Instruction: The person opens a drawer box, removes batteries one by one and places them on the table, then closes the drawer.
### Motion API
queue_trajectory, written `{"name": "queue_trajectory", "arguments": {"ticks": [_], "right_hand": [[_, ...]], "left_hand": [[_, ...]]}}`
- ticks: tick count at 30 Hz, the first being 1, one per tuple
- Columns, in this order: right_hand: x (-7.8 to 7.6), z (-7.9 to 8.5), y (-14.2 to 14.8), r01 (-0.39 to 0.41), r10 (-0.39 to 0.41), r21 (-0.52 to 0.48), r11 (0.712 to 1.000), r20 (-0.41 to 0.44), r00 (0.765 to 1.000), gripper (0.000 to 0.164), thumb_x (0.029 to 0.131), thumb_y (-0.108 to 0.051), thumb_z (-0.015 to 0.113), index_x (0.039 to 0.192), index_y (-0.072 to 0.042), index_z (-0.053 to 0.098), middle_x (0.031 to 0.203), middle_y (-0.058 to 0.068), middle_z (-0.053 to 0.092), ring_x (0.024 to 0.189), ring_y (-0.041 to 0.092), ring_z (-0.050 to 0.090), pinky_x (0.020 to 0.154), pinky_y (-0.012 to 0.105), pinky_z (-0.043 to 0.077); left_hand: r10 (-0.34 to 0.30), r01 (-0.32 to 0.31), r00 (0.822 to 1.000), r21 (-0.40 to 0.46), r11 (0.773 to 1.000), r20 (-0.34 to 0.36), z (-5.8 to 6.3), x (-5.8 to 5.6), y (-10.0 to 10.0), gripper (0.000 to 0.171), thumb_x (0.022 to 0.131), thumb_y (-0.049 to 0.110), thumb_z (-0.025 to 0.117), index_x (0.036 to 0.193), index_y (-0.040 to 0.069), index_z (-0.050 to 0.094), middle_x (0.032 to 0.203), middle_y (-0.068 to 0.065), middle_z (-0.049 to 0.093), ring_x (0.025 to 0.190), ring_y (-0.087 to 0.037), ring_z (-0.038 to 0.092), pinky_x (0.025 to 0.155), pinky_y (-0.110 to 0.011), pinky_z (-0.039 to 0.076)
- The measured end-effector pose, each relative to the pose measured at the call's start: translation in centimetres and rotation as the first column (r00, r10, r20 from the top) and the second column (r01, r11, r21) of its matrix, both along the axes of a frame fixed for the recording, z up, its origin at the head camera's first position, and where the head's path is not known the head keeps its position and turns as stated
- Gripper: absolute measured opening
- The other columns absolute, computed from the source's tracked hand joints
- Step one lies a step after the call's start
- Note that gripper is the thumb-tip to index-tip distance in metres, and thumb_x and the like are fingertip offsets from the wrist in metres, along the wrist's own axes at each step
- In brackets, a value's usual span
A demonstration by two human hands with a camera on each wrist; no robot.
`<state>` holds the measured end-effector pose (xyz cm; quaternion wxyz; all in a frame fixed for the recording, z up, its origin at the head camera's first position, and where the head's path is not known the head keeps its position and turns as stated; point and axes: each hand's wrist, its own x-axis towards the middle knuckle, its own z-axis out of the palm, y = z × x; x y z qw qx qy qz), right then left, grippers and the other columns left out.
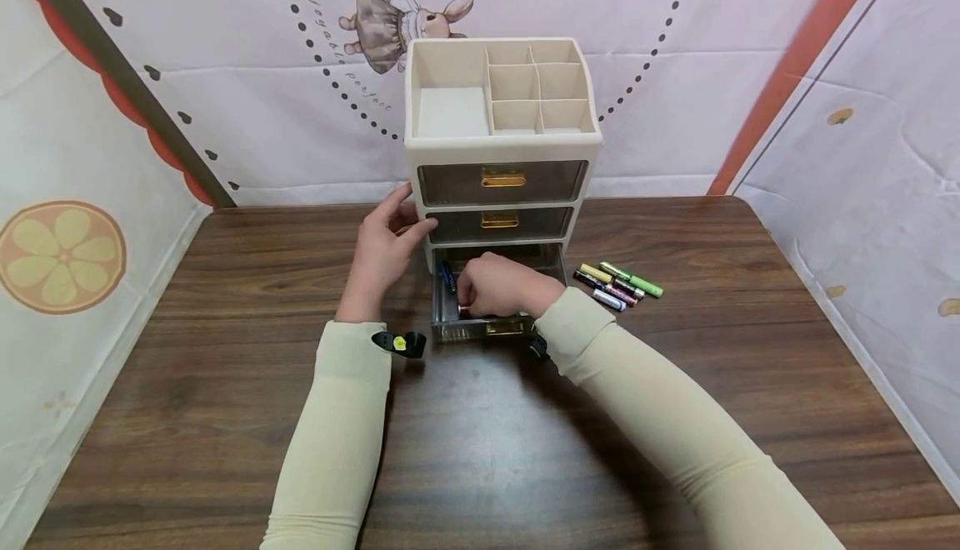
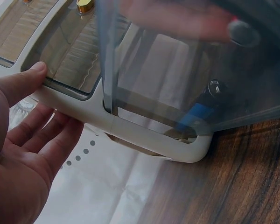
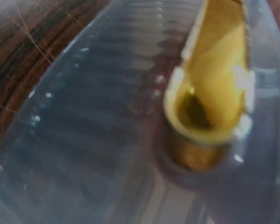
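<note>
A cream desktop organizer (image 1: 504, 143) with dark see-through drawers stands at the back of the table. Its bottom drawer (image 1: 465, 332) is pulled out. My left hand (image 1: 381, 246) grips the organizer's left side, thumb on the front frame and fingers along the side wall. Inside the drawer, my right hand (image 1: 498, 285) pinches a red marker (image 1: 464, 310); its silvery end (image 2: 243, 32) shows through the drawer wall in the left wrist view. A blue marker (image 1: 447, 277) lies at the drawer's left. Blurred in the right wrist view is the gold drawer handle (image 3: 214, 107).
Several markers (image 1: 617, 286) lie in a loose pile on the table, right of the drawer. The organizer's top has open compartments (image 1: 540, 87). Two shut drawers (image 1: 502, 182) sit above the pulled-out one. A printed cloth (image 1: 285, 142) hangs behind the wooden table (image 1: 225, 383).
</note>
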<state>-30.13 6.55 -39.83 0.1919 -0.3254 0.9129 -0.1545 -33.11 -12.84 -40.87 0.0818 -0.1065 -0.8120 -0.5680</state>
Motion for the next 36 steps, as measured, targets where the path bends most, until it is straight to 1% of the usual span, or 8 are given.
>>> {"name": "queue_trajectory", "arguments": {"ticks": [7, 15, 18, 22, 25, 30, 36], "right_hand": [[0.3, 0.6, 0.9, 0.010, -0.011, -0.026, 1.000, -0.024, 1.000, 0.013, 0.086, -0.011, 0.066, 0.096, -0.014, 0.074, 0.085, -0.004, 0.069, 0.072, 0.010, 0.059, 0.070, 0.027, 0.050], [0.8, 1.5, 2.0, 0.012, -0.015, -0.042, 0.999, -0.075, 0.997, 0.011, 0.085, -0.013, 0.066, 0.092, -0.014, 0.074, 0.080, -0.006, 0.069, 0.072, 0.008, 0.060, 0.070, 0.026, 0.049], [1.0, 1.8, 2.4, 0.010, -0.014, -0.048, 0.999, -0.085, 0.996, 0.010, 0.086, -0.014, 0.066, 0.092, -0.014, 0.074, 0.079, -0.008, 0.069, 0.069, 0.007, 0.059, 0.069, 0.026, 0.049], [1.4, 2.2, 3.0, 0.018, -0.025, -0.073, 0.997, -0.084, 0.996, 0.011, 0.086, -0.015, 0.066, 0.093, -0.013, 0.075, 0.079, -0.009, 0.070, 0.069, 0.006, 0.060, 0.069, 0.026, 0.049], [1.6, 2.4, 3.5, 0.016, -0.026, -0.103, 0.995, -0.092, 0.995, 0.012, 0.086, -0.015, 0.066, 0.093, -0.012, 0.075, 0.080, -0.009, 0.070, 0.070, 0.005, 0.061, 0.068, 0.026, 0.050], [2.3, 2.9, 4.5, 0.013, -0.030, -0.140, 0.990, -0.123, 0.992, 0.010, 0.088, -0.017, 0.066, 0.092, -0.014, 0.075, 0.080, -0.008, 0.070, 0.071, 0.004, 0.060, 0.068, 0.026, 0.050], [2.9, 3.4, 6.2, 0.038, -0.061, -0.172, 0.984, -0.133, 0.989, 0.010, 0.087, -0.016, 0.066, 0.091, -0.014, 0.074, 0.080, -0.008, 0.068, 0.071, 0.006, 0.059, 0.067, 0.026, 0.050]], "left_hand": [[-0.003, 0.003, 1.000, 0.002, 1.000, 0.002, 0.0, 0.1, 0.0, 0.059, 0.090, 0.028, 0.070, 0.144, 0.031, 0.046, 0.117, -0.016, 0.066, 0.114, -0.025, 0.062, 0.098, -0.042, 0.049], [-0.005, 0.005, 1.000, 0.018, 1.000, -0.003, -0.2, 0.0, 0.2, 0.059, 0.089, 0.028, 0.071, 0.143, 0.031, 0.047, 0.115, -0.015, 0.067, 0.111, -0.024, 0.063, 0.097, -0.041, 0.050], [-0.005, 0.005, 1.000, 0.015, 1.000, 0.009, -0.2, 0.0, 0.1, 0.059, 0.089, 0.030, 0.071, 0.143, 0.033, 0.047, 0.116, -0.013, 0.066, 0.112, -0.023, 0.063, 0.097, -0.041, 0.050], [0.000, 0.000, 1.000, 0.004, 1.000, 0.017, -0.2, -0.1, 0.0, 0.059, 0.089, 0.032, 0.070, 0.143, 0.037, 0.046, 0.116, -0.011, 0.066, 0.112, -0.021, 0.062, 0.097, -0.040, 0.050], [-0.002, 0.002, 1.000, 0.000, 1.000, 0.011, -0.2, -0.1, 0.0, 0.059, 0.089, 0.032, 0.070, 0.143, 0.036, 0.046, 0.116, -0.012, 0.066, 0.112, -0.022, 0.062, 0.096, -0.041, 0.050], [-0.009, 0.009, 1.000, 0.004, 1.000, 0.012, -0.1, -0.2, 0.0, 0.059, 0.089, 0.031, 0.070, 0.144, 0.034, 0.046, 0.116, -0.014, 0.066, 0.112, -0.024, 0.062, 0.097, -0.042, 0.050], [-0.006, 0.006, 1.000, 0.000, 1.000, 0.017, 0.0, 0.0, 0.0, 0.060, 0.090, 0.031, 0.070, 0.144, 0.034, 0.045, 0.116, -0.014, 0.065, 0.112, -0.024, 0.062, 0.097, -0.042, 0.049]]}}
